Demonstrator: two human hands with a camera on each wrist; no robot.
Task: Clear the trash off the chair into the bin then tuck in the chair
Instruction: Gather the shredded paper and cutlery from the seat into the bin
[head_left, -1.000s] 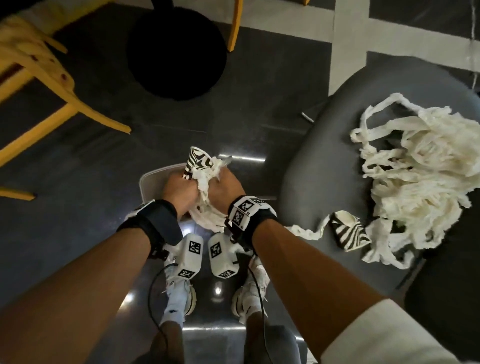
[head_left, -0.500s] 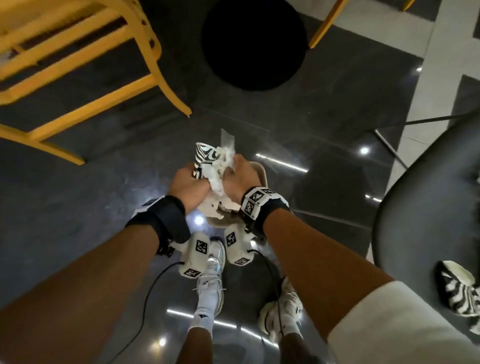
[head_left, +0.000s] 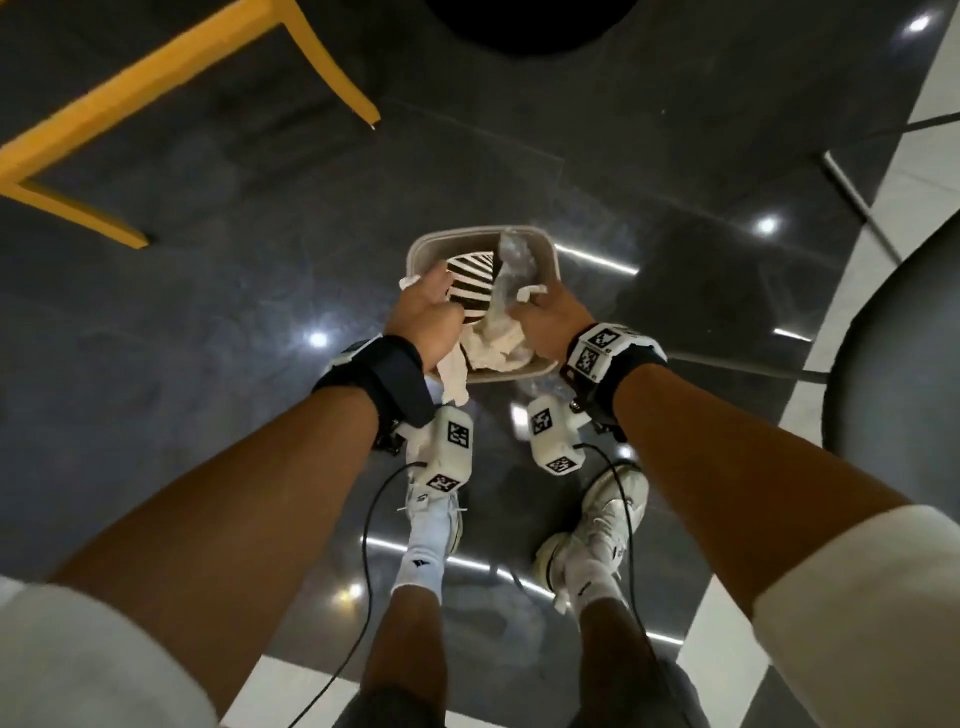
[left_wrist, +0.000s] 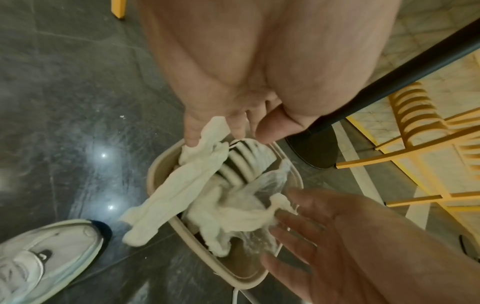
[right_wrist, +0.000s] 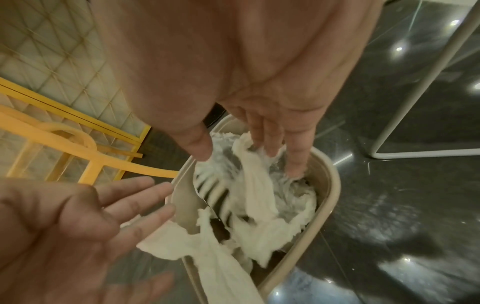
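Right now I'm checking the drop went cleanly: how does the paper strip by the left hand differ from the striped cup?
The paper strip is plain white and limp; the striped cup is black-and-white and keeps its shape. The strip drapes over the bin rim, its end hanging outside; the cup lies fully inside. The left hand touches the strip, not the cup. Both are trash at the bin.

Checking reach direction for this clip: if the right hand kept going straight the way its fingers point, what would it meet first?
The right hand points down into the bin; its fingertips already touch the white paper strips, with crinkled clear plastic beside them. Depth below is unclear.
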